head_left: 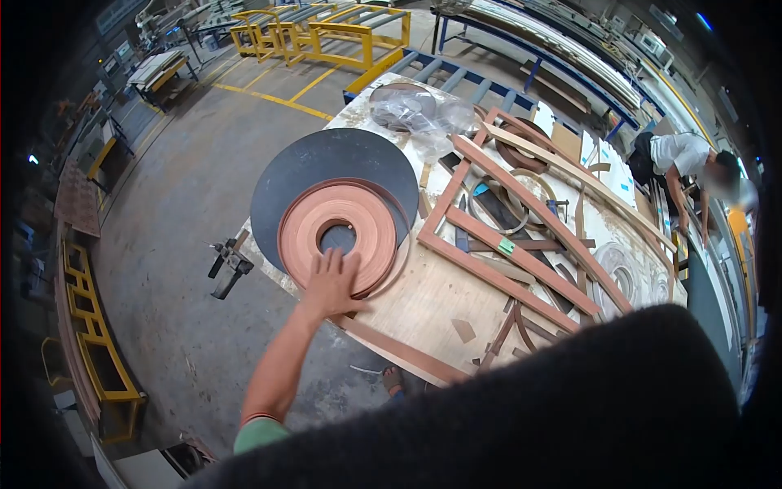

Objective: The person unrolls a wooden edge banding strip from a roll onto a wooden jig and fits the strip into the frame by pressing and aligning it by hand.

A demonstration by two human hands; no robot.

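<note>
My left hand [332, 284] reaches in from the lower left, palm down with the fingers spread. It rests on the near part of a large roll of reddish-brown edge banding [371, 236]. The roll lies flat on a round dark disc [277, 183] at the table's left corner. A loose length of the banding [399, 346] runs along the table's near edge toward the lower right, where a large dark blurred shape hides its far end. My right hand does not show.
Reddish wooden frame pieces [497, 277] and a long pale strip [570, 175] lie across the worktable [399, 293]. A clamp [228, 267] juts from its left edge. Plastic-wrapped rolls [407, 106] sit at the back. Another person [684, 155] bends over at the right.
</note>
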